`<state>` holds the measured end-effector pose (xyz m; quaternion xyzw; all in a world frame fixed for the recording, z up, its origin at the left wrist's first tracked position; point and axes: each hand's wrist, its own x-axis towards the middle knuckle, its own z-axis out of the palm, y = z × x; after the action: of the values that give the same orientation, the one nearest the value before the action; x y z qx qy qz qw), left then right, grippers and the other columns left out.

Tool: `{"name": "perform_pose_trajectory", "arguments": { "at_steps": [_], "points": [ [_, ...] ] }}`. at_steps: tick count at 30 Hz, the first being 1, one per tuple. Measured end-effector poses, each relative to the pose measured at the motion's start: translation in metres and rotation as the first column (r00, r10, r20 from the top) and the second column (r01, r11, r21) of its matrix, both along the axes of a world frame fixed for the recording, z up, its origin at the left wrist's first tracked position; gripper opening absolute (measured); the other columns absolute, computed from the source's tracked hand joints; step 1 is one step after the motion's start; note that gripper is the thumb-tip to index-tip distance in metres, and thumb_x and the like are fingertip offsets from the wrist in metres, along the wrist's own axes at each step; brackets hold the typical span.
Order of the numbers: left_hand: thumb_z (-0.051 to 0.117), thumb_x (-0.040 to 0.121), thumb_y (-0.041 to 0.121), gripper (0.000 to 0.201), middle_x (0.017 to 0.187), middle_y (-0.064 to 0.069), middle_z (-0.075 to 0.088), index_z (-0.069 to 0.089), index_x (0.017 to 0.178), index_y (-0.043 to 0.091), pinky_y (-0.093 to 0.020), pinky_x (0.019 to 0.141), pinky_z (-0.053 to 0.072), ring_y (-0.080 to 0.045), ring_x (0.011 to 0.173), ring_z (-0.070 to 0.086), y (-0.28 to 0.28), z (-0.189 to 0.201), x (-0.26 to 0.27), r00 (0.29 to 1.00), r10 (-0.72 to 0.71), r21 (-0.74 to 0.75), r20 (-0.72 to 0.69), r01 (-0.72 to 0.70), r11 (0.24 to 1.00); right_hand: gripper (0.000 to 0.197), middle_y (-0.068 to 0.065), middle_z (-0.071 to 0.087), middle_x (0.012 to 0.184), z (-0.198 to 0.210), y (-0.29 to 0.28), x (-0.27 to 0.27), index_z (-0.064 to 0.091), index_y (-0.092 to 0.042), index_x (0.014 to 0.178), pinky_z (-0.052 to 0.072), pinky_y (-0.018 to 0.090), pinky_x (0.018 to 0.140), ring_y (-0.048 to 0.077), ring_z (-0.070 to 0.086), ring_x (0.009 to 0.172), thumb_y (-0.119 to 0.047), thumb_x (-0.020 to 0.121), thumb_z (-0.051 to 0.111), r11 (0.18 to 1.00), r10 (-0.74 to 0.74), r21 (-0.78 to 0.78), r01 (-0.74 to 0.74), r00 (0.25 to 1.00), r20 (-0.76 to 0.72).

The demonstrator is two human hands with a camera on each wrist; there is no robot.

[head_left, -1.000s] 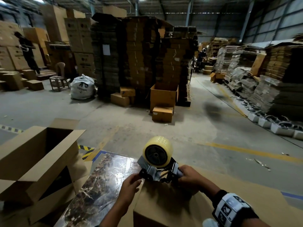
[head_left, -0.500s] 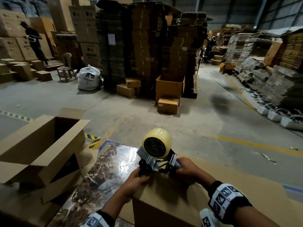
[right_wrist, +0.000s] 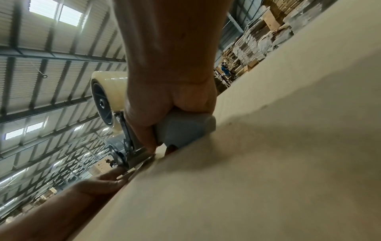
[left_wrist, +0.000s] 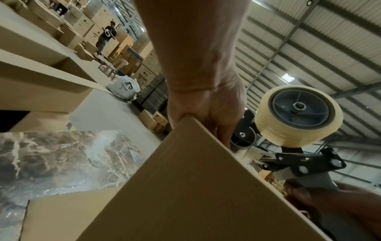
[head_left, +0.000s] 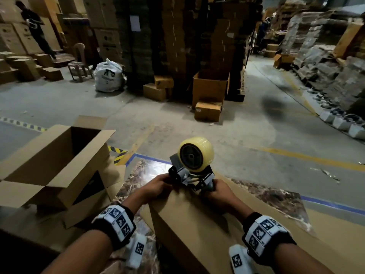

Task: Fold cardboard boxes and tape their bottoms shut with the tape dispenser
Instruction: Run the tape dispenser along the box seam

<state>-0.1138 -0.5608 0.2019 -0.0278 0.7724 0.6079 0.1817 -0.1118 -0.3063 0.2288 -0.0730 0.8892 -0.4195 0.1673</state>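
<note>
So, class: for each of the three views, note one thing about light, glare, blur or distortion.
Head view: dim warehouse, glare on the glossy marble sheet, straight stacks bowing towards the edges. Left wrist view: tape roll crisp, bright skylight overhead, roof lines curved. Right wrist view: cardboard box soft and smeared close to the lens, roof panels blown out.

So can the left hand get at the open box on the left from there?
Probably yes, once it lets go. The left hand is busy gripping the far edge of the box being taped; the open box stands apart on that same side, nothing between.
</note>
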Motion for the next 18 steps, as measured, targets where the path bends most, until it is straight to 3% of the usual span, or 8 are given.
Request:
{"name": "perform_pose_trajectory", "arguments": {
  "at_steps": [4,7,11,15,18],
  "points": [
    [0.047,0.092,-0.011,0.037,0.101,-0.01,0.07,0.067,0.106,0.017,-0.038,0.09,0.05,-0.024,0.091,0.065,-0.002,-0.018,-0.005,0.998,-0.017,0.042,0.053,0.015,0.999,0.02,0.007,0.07,0.093,0.001,-0.004,0.004,0.066,-0.016,0.097,0.05,0.03,0.067,0.021,0.066,0.083,-0.02,0.079,0.073,0.994,-0.024,0.11,0.027,0.999,-0.03],
    [0.045,0.096,-0.006,0.035,0.106,-0.005,0.069,0.064,0.109,0.02,-0.03,0.084,0.051,-0.021,0.093,0.065,-0.005,-0.02,-0.004,0.997,-0.038,0.054,0.062,0.035,0.998,0.016,0.007,0.068,0.087,0.007,-0.009,0.002,0.065,-0.015,0.09,0.045,0.029,0.061,0.021,0.065,0.078,-0.021,0.076,0.071,0.98,-0.038,0.195,0.045,0.999,-0.038],
    [0.046,0.098,-0.001,0.032,0.115,-0.008,0.067,0.064,0.113,0.02,-0.035,0.096,0.049,-0.029,0.107,0.062,-0.008,-0.026,-0.004,0.997,-0.048,0.089,0.054,0.043,0.995,0.02,0.007,0.066,0.086,0.008,-0.012,0.004,0.064,-0.013,0.091,0.044,0.029,0.06,0.021,0.063,0.076,-0.023,0.075,0.072,0.963,-0.058,0.259,0.067,0.997,-0.045],
    [0.046,0.097,-0.002,0.03,0.11,-0.009,0.069,0.066,0.108,0.018,-0.034,0.091,0.052,-0.028,0.101,0.064,-0.006,-0.027,-0.002,0.997,-0.062,0.123,0.051,0.056,0.991,0.023,0.01,0.067,0.088,0.008,-0.013,0.008,0.065,-0.009,0.091,0.045,0.031,0.061,0.025,0.062,0.077,-0.025,0.076,0.072,0.936,-0.053,0.343,0.08,0.995,-0.086],
    [0.047,0.097,0.001,0.03,0.114,-0.013,0.069,0.066,0.11,0.021,-0.043,0.096,0.052,-0.032,0.101,0.065,-0.007,-0.029,-0.003,0.996,-0.068,0.119,0.065,0.06,0.991,0.027,0.014,0.069,0.092,0.01,-0.017,0.01,0.067,-0.005,0.094,0.051,0.037,0.068,0.028,0.064,0.082,-0.026,0.078,0.073,0.93,-0.042,0.36,0.071,0.995,-0.088]
  ]
}}
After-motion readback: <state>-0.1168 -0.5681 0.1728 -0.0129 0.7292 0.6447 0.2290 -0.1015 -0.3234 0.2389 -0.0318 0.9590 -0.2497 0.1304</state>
